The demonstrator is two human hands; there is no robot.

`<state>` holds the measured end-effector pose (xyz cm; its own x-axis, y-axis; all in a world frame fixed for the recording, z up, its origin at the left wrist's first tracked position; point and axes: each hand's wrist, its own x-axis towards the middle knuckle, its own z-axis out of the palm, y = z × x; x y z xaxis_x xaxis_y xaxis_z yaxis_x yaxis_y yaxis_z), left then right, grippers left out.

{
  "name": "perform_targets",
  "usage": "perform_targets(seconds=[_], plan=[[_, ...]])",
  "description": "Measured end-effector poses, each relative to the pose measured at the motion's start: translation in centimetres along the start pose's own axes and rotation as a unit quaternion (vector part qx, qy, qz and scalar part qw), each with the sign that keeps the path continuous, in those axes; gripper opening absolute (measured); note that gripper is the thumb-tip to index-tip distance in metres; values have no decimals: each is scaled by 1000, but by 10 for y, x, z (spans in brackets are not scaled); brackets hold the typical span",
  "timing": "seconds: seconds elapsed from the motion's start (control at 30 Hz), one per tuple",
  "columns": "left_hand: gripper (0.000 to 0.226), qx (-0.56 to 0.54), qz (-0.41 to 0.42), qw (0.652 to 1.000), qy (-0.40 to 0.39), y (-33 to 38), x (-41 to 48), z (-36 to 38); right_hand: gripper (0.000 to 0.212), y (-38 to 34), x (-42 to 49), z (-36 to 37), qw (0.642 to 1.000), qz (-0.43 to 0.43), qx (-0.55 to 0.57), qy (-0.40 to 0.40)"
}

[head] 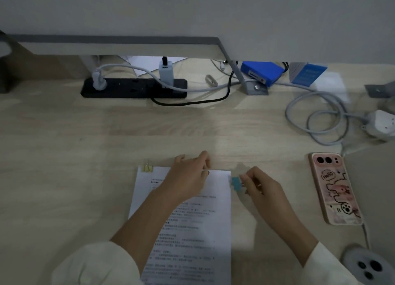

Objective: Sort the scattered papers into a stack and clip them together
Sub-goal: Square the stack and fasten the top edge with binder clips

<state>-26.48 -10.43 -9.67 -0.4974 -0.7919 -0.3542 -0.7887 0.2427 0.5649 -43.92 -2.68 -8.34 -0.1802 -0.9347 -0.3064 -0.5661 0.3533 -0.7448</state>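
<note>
A stack of printed white papers [198,231] lies squared up on the wooden desk in front of me. A yellow binder clip [147,167] grips its top left corner. My left hand [188,175] lies across the top of the stack, fingers pressing near the top edge. My right hand [259,185] is just right of the top right corner and pinches a blue binder clip [235,183] by its handles. The clip's jaws touch the right edge of the papers; whether they bite on the sheets is too blurred to tell.
A phone in a pink cartoon case [335,188] lies face down to the right. A black power strip [134,88] with plugs and cables sits at the back, a blue box [261,72] and coiled grey cable [320,118] at back right. A round grey device [367,265] is at bottom right.
</note>
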Motion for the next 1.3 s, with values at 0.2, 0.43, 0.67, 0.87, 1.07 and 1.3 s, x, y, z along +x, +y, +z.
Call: perform_targets(seconds=[0.2,0.43,0.67,0.87,1.07,1.3], plan=[[19,-144,-10,989,-45,5,-9,-1,21,-20,21,13,987,-116,-38,-107],[26,-198,-6,980,-31,-6,-15,0,7,-24,35,16,990,-81,16,-118],[20,-213,-24,977,2,-5,-13,3,8,-16,38,15,988,-35,73,-130],[16,-172,-20,985,3,-1,-13,0,17,-15,44,13,987,-64,72,-127],[29,-87,-35,996,-14,-2,-4,-2,21,-28,74,-1,975,-150,-43,-156],[24,-51,-34,998,8,-7,-1,0,30,-37,96,0,928,-200,-141,-281]])
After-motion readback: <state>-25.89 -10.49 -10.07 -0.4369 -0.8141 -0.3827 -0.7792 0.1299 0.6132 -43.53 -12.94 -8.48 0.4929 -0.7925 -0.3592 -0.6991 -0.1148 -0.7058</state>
